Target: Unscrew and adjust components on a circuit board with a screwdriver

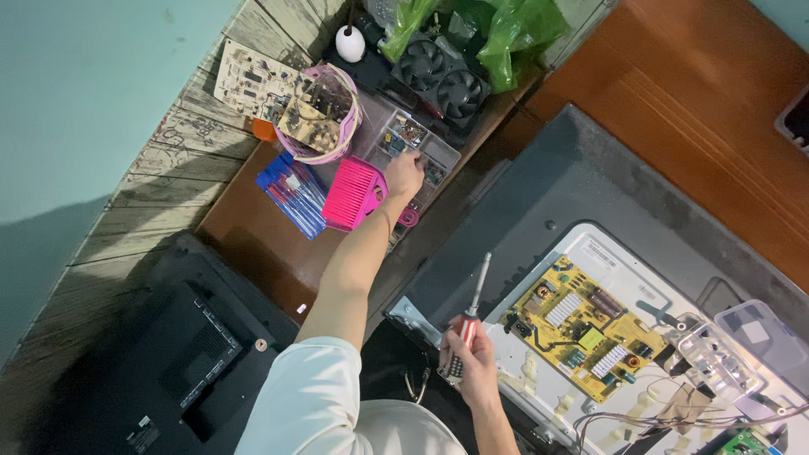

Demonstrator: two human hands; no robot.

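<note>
Two hands at work, well apart. The left hand (404, 173) reaches out over a clear compartment box (421, 150) of small parts on the wooden shelf, fingers curled down into one compartment; whether it has pinched anything I cannot tell, the fingertips are hidden. The right hand (472, 366) is clenched around a screwdriver (470, 320) with a red-and-white handle, shaft pointing up and away, held near the edge of the opened television back (581, 177). Just beside it lies the yellow power board (581, 329).

Risks, as I judge them: the screwdriver tip is loose in the air close to the board, so a drift of that hand could scrape components. The outstretched forearm passes right over the pink comb-like tool (354, 192) and could nudge it off the shelf. Small parts could spill if the box gets bumped.
</note>
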